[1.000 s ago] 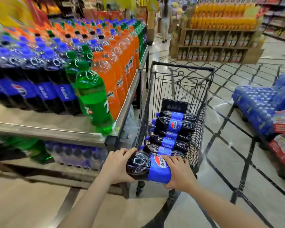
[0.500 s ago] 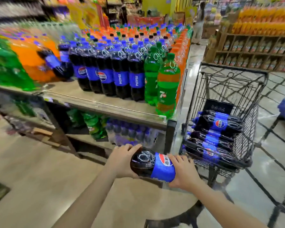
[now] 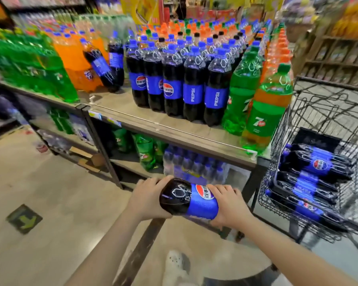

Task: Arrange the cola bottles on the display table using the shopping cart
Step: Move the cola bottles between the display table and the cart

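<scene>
- Floor sticker (image 3: 24,219): dark square with a yellow-green arrow, on the floor at 8 o'clock.
- Green soda packs (image 3: 32,68): blurred, on the tabletop at 10 o'clock, with orange soda packs (image 3: 75,58) just beside them.
- Leaning cola bottle (image 3: 98,65): tilted against the orange packs, at 11 o'clock.
- Display table (image 3: 153,125): metal-framed, wood-toned top; a bare strip of tabletop runs along its near edge. The lower shelf holds green bottles and wrapped blue-capped packs.
- Left hand (image 3: 148,198): fingers curled round the base end of the held cola bottle (image 3: 189,199).
- Held cola bottle: lies horizontal between both hands at 6 o'clock, below and in front of the table's near edge, apart from it.
- Upright cola row (image 3: 180,87): five front bottles at 12 o'clock, more ranks behind.
- Shoe (image 3: 175,265): white, on the floor at 6 o'clock.
- Right hand (image 3: 228,207): fingers wrapped round the blue-labelled end of the same bottle; its cap is hidden.
- Green 7up bottles (image 3: 262,112): two at the table's near right corner, at 1 o'clock, between the cola row and the cart.
- Shopping cart (image 3: 281,162): black wire, at 3 o'clock, just beside the table's end; cart cola bottles (image 3: 316,164) lie stacked on their sides inside.
</scene>
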### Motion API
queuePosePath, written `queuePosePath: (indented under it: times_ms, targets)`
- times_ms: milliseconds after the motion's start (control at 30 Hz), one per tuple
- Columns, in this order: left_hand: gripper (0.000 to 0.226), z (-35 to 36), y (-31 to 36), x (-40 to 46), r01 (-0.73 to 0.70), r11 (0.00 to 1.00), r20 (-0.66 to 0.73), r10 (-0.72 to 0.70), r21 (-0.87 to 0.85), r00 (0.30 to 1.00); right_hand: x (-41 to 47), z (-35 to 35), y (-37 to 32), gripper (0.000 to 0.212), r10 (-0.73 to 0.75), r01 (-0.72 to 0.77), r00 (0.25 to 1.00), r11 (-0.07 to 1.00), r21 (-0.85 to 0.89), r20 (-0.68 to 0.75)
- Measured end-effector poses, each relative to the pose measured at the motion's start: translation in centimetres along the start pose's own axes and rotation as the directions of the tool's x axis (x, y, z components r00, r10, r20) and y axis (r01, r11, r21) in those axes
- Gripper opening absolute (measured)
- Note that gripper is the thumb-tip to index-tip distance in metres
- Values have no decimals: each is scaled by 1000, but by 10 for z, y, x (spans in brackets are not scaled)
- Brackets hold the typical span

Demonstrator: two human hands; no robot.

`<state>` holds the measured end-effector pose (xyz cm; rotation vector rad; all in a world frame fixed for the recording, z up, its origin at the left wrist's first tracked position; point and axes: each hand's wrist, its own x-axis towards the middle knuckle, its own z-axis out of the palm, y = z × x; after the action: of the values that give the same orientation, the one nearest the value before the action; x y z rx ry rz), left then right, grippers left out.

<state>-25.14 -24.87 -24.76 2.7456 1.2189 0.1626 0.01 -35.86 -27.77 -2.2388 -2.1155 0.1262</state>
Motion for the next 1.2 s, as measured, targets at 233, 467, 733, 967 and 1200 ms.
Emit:
queuePosePath:
  times_ms: [233,467,733,967,1200]
  targets:
    - [112,-32,-69,80,-76,997,-82,76,0,994,95,-24,-5,104,33,-34,992,999,-5,-122]
    - [112,-97,-108,171,-237,966,-225,254,98,941,172,-66,-2,106,107,-111,947,994,4,-304]
    - [113,-153,-129,264,-333,923,-295,378,191,878,247,-108,12,107,209,-206,889,977,50,-407]
    - [104,-147,-139,309,-369,906,-246,413,207,877,291,-91,21,112,290,-280,904,957,79,-314]
    - [106,-149,-143,345,-457,837,-198,524,302,829,313,-72,23,111,384,-337,880,919,203,-280]
